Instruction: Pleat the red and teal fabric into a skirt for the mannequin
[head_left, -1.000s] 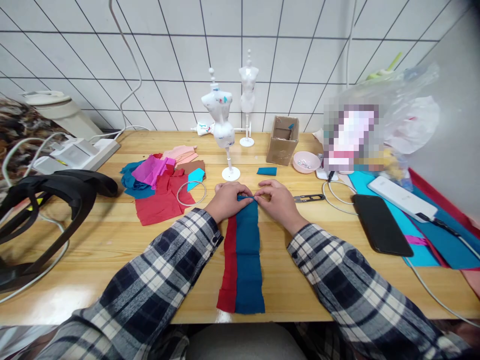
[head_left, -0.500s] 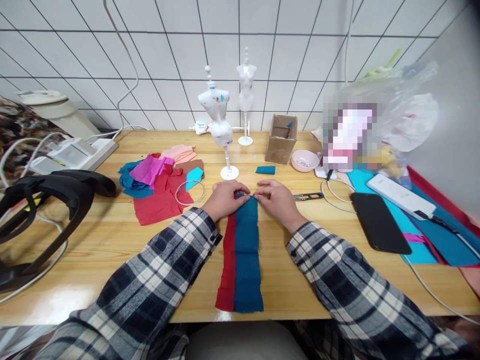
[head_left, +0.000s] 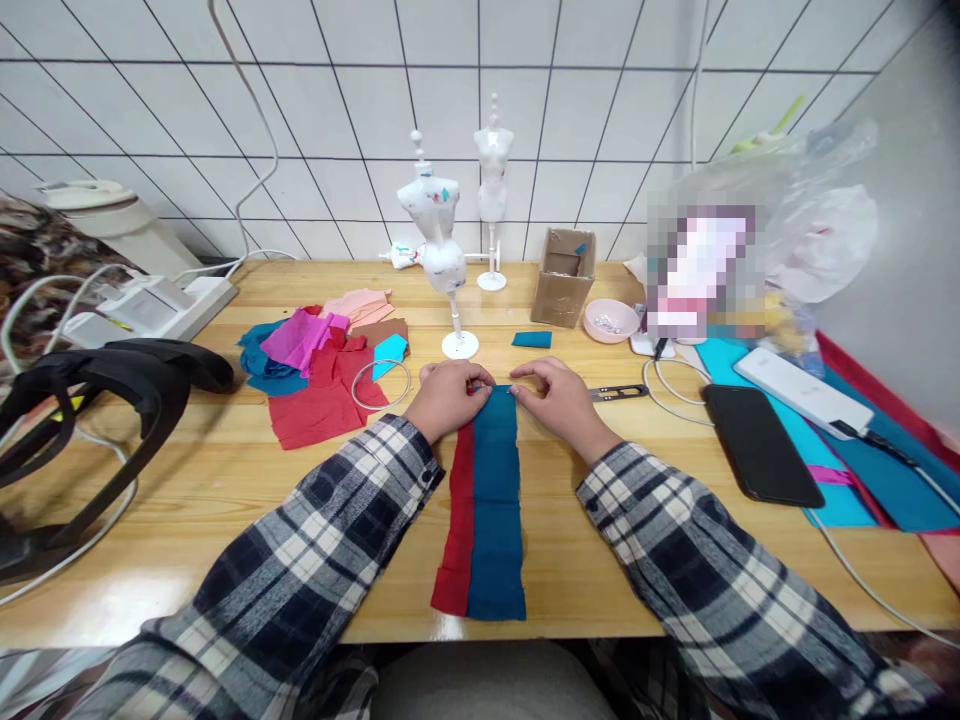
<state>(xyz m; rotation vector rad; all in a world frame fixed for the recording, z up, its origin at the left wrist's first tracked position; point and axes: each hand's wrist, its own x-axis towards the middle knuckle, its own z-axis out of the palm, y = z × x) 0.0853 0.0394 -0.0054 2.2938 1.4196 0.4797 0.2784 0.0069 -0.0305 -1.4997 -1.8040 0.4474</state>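
A long blue fabric strip [head_left: 498, 500] lies flat on the table, pointing toward me. Beside and partly under it runs a red fabric strip [head_left: 454, 540], showing along the left side. My left hand [head_left: 451, 396] is closed at the far left corner, thumb and fingers pinching the cloth edge. At the far right corner, my right hand [head_left: 556, 398] holds the blue strip's edge between thumb and finger. Both sleeves are plaid. Thread snips [head_left: 618, 393] rest just right of my right hand. A thin ring [head_left: 381, 385] lies left of my left hand.
White mini dress forms [head_left: 441, 240] stand at the back, near a cardboard box [head_left: 562, 290] and a pink bowl [head_left: 611, 322]. Fabric scraps [head_left: 315, 400] are piled left, beside a black headset [head_left: 112, 440]. A phone [head_left: 763, 445] and power bank [head_left: 802, 390] lie right.
My hands have moved slightly apart along the far edge, the right one a little to the right. The strips have shifted very slightly.
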